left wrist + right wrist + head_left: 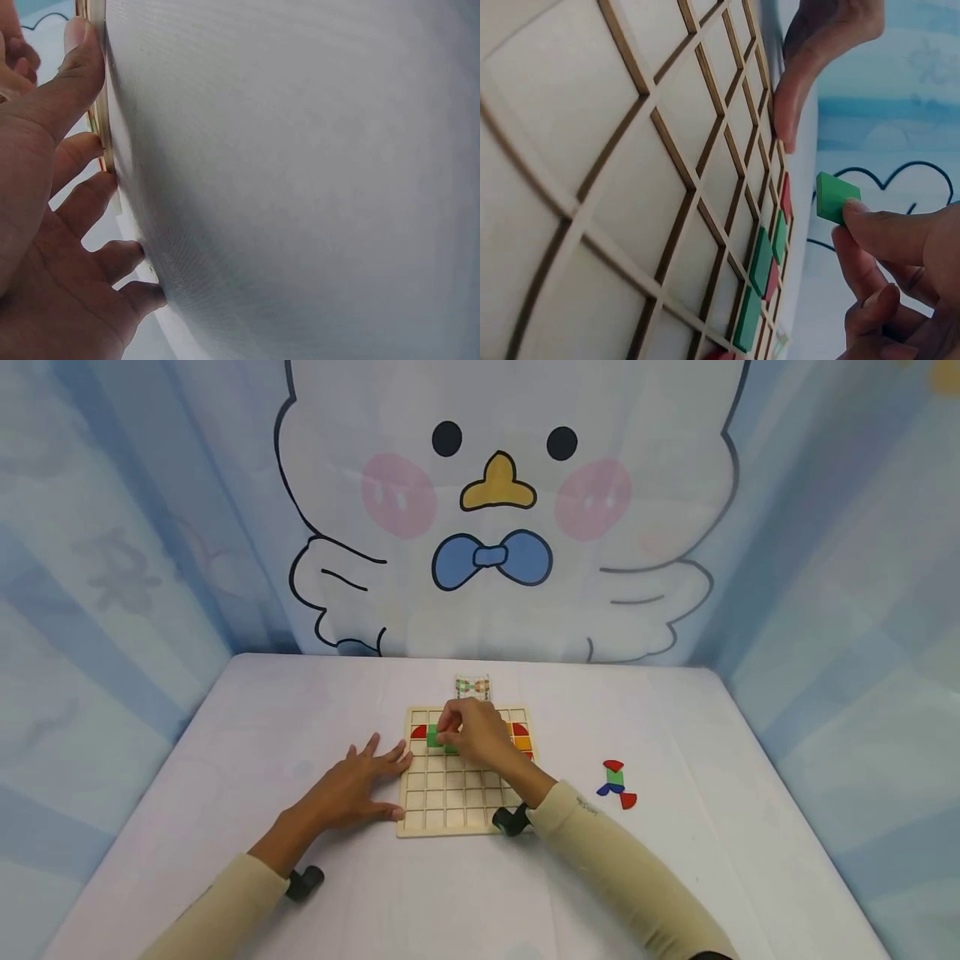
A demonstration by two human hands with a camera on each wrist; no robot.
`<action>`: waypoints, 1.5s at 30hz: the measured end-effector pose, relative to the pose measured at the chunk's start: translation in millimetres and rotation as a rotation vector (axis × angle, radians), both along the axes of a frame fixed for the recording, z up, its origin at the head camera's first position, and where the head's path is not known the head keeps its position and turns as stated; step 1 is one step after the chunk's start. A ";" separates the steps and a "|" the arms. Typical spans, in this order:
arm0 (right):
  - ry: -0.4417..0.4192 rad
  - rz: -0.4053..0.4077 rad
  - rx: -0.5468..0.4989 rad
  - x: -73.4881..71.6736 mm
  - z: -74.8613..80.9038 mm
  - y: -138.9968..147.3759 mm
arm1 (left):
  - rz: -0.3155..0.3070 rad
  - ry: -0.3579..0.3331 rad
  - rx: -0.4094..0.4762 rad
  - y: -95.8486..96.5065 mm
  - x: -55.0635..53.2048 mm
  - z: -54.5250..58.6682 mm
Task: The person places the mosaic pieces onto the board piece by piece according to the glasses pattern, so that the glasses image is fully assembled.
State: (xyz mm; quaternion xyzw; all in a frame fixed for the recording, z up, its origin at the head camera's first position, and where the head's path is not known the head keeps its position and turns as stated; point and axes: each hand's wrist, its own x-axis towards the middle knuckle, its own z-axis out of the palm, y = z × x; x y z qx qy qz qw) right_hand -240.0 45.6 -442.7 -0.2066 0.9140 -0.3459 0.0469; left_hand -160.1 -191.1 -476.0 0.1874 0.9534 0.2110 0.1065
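Observation:
My right hand (476, 732) pinches a small green square tile (832, 196) between thumb and finger, held off the wooden grid board (455, 819) near its far left part. Green tiles (760, 259) and red pieces (785, 196) sit in the board's cells below it. Farther right on the board are an orange tile (522, 743) and a red rounded piece (520, 729), partly covered by the hand. At the board's left edge my left hand (352, 789) lies with fingers spread, its thumb (77, 56) and nearest fingertips touching the side.
Behind the board lies a small card (472, 687) with a coloured pattern. On the white table (300, 893) to the right is a loose group of pieces: red wedges (627, 800), a green tile (615, 777) and blue pieces. A printed curtain (495, 618) stands behind the table.

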 end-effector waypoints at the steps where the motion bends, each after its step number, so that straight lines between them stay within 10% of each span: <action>1: -0.006 -0.003 0.005 -0.7 -1.3 -2.2 | -0.002 0.001 -0.002 0.0 -0.1 -0.1; 45: -0.023 0.024 0.172 -5.1 -16.6 -38.8 | -0.014 0.023 -0.008 0.7 -0.1 1.4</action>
